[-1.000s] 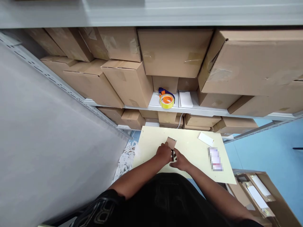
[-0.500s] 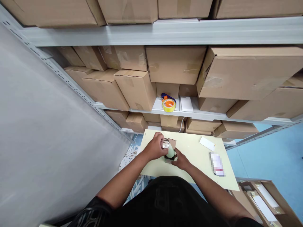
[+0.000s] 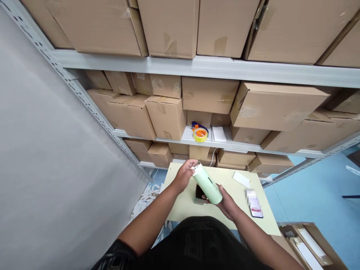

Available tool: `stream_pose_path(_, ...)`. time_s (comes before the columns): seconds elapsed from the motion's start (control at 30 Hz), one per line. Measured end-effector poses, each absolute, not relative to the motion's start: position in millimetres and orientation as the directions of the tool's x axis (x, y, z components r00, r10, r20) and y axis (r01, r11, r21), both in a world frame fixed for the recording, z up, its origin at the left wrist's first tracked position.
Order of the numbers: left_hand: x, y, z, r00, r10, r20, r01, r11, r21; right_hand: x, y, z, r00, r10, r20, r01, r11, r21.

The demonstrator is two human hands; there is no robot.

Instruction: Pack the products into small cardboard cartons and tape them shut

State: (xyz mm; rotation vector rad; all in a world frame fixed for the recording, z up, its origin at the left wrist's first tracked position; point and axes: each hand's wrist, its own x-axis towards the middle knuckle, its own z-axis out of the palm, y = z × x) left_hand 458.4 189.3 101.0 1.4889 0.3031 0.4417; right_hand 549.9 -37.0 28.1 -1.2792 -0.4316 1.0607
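A pale green cylindrical bottle [image 3: 209,184] is held tilted above the small cream table [image 3: 180,204], its silvery top pointing up and left. My left hand [image 3: 184,175] is closed around that top end. My right hand [image 3: 226,202] grips the bottle's lower end from below. Under the bottle a small open brown box [image 3: 199,194] with a dark inside lies on the table.
A white card [image 3: 241,179] and a blurred package [image 3: 253,203] lie on the table's right side. Grey metal shelving packed with cardboard boxes [image 3: 165,112] stands behind, with a yellow-orange tape dispenser [image 3: 200,133] on it. An open carton [image 3: 306,243] sits lower right, paper scraps [image 3: 147,197] on the floor left.
The green bottle has come up out of the small box and is now tilted between both hands. The camera has tipped upward, showing more shelving.
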Motion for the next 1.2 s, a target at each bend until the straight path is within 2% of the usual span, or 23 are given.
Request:
stream_pose_path(0.1,468.2,180.6,102.9,0.853,0.522,0.019,-0.102,0.129,0.986,540.5,-23.3,41.4,0.464,0.851,-0.245,-0.462,-0.003,-0.887)
stream_pose_path(0.23,470.0,155.9,96.4,0.858,0.513,-0.003,-0.147,0.251,0.957,532.6,-19.1,47.5,0.568,0.805,-0.172,-0.385,0.074,-0.92)
stream_pose_path(0.37,467.2,128.2,85.8,0.881,0.472,-0.01,-0.118,0.239,0.964,526.4,-14.6,46.9,0.708,0.7,-0.089,-0.202,0.08,-0.976)
stream_pose_path(0.5,470.0,123.0,86.4,0.841,0.54,-0.036,-0.083,0.193,0.978,526.1,-11.0,49.8,0.623,0.772,-0.121,-0.279,0.075,-0.957)
stream_pose_path(0.57,471.7,126.6,87.5,0.849,0.524,-0.067,-0.052,0.209,0.977,528.4,-8.7,52.7,0.576,0.808,-0.123,-0.31,0.077,-0.948)
stream_pose_path(0.67,473.5,132.5,85.6,0.878,0.475,-0.058,-0.046,0.204,0.978,532.4,-2.6,52.9,0.613,0.787,-0.063,-0.231,0.102,-0.968)
stream_pose_path(0.83,478.0,136.7,78.3,0.809,0.588,-0.023,-0.062,0.124,0.99,535.1,3.3,41.6,0.72,0.693,0.026,-0.068,0.107,-0.992)
stream_pose_path(0.9,480.1,136.5,78.0,0.801,0.597,-0.05,-0.047,0.146,0.988,534.6,2.3,40.1,0.711,0.703,0.003,-0.079,0.084,-0.993)
stream_pose_path(1.03,482.9,135.3,84.1,0.81,0.581,-0.083,-0.06,0.221,0.973,533.4,3.1,48.3,0.635,0.761,-0.131,-0.228,0.023,-0.973)
stream_pose_path(1.2,488.5,138.9,94.5,0.823,0.567,-0.04,-0.136,0.265,0.955,534.1,10.7,60.0,0.722,0.691,-0.035,-0.167,0.126,-0.978)
